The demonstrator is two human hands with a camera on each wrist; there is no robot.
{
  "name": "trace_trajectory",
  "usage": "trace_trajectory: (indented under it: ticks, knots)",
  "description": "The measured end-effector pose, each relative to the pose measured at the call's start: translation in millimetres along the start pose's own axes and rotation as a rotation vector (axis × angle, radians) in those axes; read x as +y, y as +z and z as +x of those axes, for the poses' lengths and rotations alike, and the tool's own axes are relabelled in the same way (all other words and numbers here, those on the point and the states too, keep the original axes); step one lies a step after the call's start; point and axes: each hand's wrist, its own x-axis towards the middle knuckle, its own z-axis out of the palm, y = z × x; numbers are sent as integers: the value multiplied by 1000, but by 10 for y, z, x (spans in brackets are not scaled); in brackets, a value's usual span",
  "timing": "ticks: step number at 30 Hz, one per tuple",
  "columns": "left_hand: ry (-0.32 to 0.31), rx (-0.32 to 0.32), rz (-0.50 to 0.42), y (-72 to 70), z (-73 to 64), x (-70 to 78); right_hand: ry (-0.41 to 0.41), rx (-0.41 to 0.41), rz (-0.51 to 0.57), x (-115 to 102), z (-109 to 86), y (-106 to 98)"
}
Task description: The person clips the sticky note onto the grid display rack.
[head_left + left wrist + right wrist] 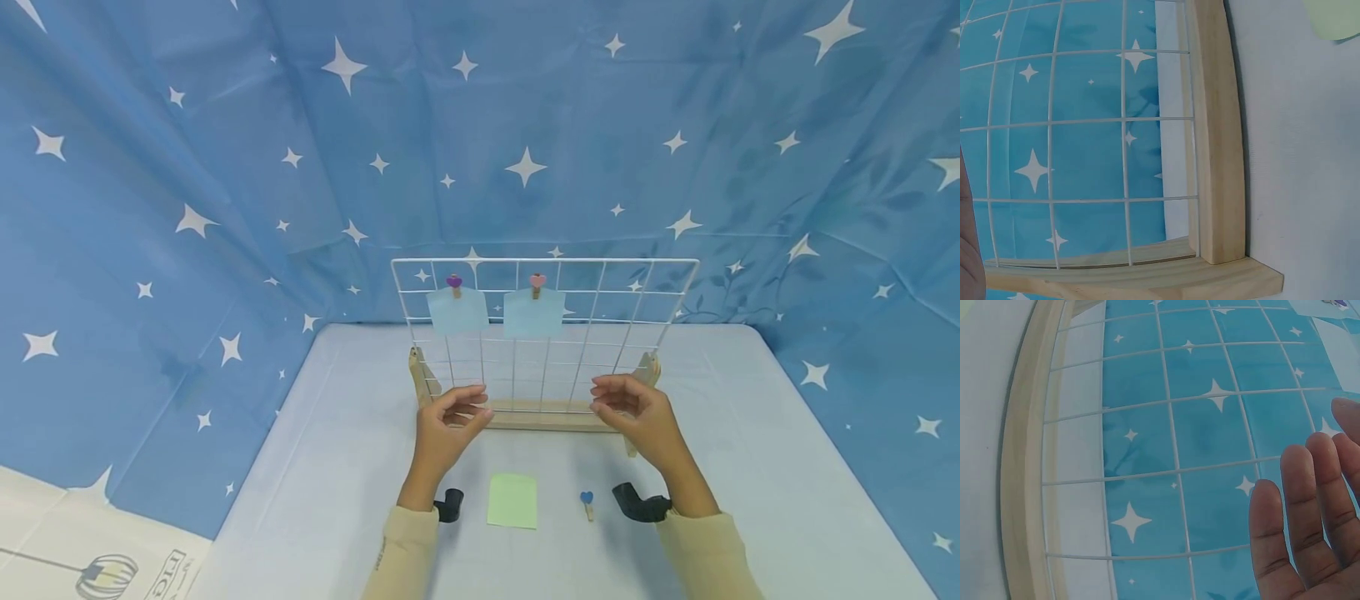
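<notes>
My left hand point(447, 429) is raised before the left part of a white wire grid point(545, 260), its fingers loosely bent and holding nothing. Mirroring it on the right, my right hand point(639, 414) also holds nothing; its relaxed fingers point(1299, 487) show in the right wrist view. Two light blue paper notes hang high on the grid. A mini clothespin with a purple heart point(454, 282) clips the left note point(459, 313), and one with a pink heart point(537, 282) clips the right note point(534, 317). Below the hands lie a pale green note point(512, 502) and a blue-heart clothespin point(587, 503).
The grid stands in a wooden base point(1222, 144) with a foot at each end. Black curved pieces point(637, 503) sit at both wrists. A white cloth covers the table point(757, 467), and a blue star-patterned curtain point(480, 117) surrounds it at the back and sides.
</notes>
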Motion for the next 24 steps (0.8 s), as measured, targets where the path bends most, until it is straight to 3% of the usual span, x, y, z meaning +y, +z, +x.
trace_trajectory:
  ticks: [6, 14, 24]
  knots:
    - [1, -1, 11, 18, -43, -43, 26, 4, -13, 53, -58, 12]
    - [-53, -4, 7, 49, -112, -69, 48, 19, -17, 104, -126, 44]
    - [-75, -11, 15, 69, -204, -140, 89, 26, -30, 170, -222, 72]
